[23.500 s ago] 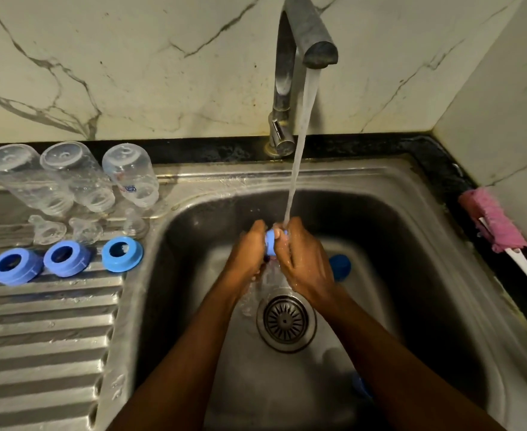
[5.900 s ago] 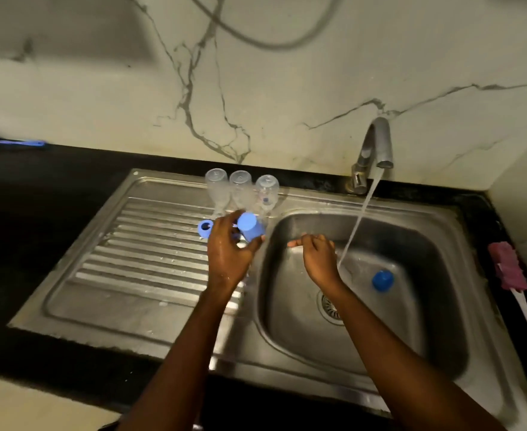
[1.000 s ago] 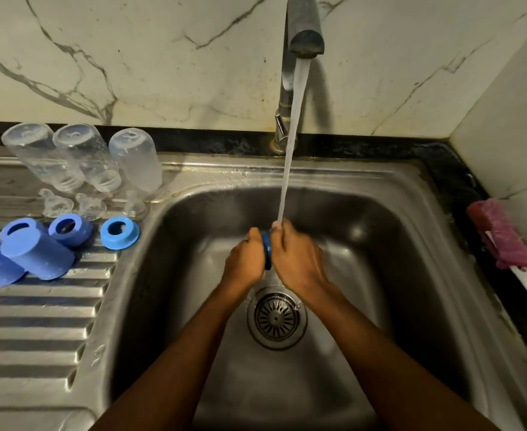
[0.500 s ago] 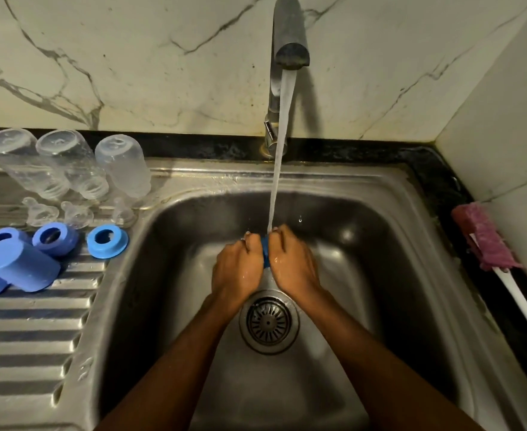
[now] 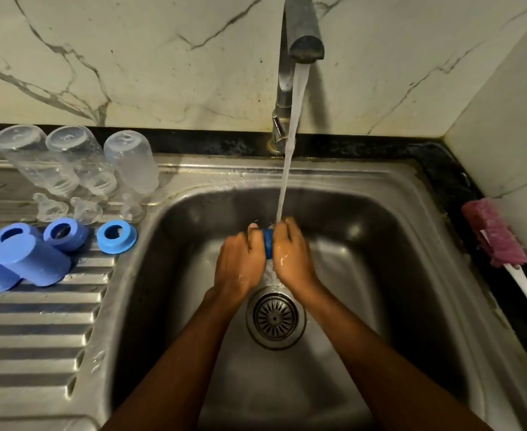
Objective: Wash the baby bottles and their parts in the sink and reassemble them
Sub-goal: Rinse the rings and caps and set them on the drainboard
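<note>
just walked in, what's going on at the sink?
A person is rinsing a blue bottle part under the running tap, gripping it between the left hand and right hand above the drain. On the drainboard sit three clear bottles upside down, three clear nipples, three blue rings and two blue caps on their sides. Nothing is reassembled yet. A pink brush lies on the counter at right.

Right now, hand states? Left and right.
Left hand: closed, gripping the cap.
Right hand: closed, gripping the same cap from the other side.
</note>
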